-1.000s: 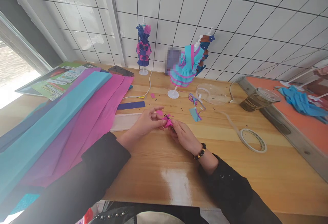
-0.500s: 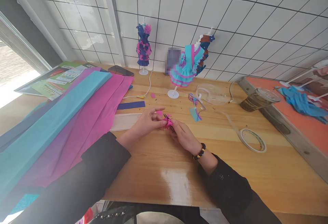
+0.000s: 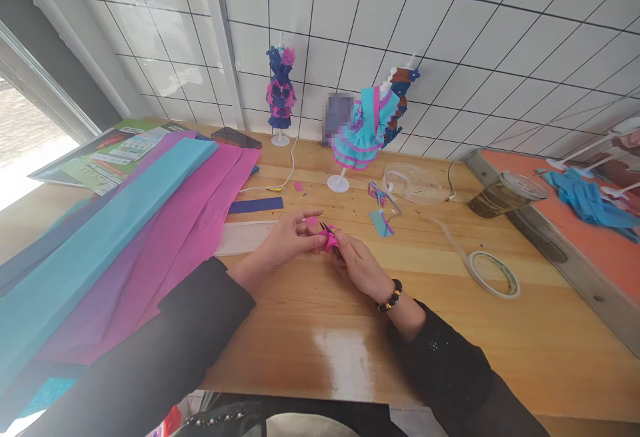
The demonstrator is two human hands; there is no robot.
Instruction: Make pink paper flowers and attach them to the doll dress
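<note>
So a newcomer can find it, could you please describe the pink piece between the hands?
Over the wooden table, find the left hand and right hand. The small pink piece is held between them; unlike the pink scrap lying farther back, it has dark pointed tips at its edge.

Head camera: worn at head height, looking forward and down.
Desk (image 3: pixel 430 257): seen from above, close, lower frame.
Tiled wall (image 3: pixel 475 57): ahead, farther off, upper frame.
Left hand (image 3: pixel 287 236), right hand (image 3: pixel 364 265): near, mid-frame.

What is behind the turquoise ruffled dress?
To the right, a brown-and-blue dress; left, a pixelated grey object. Whatever the turquoise ruffled dress covers can't be seen.
</note>
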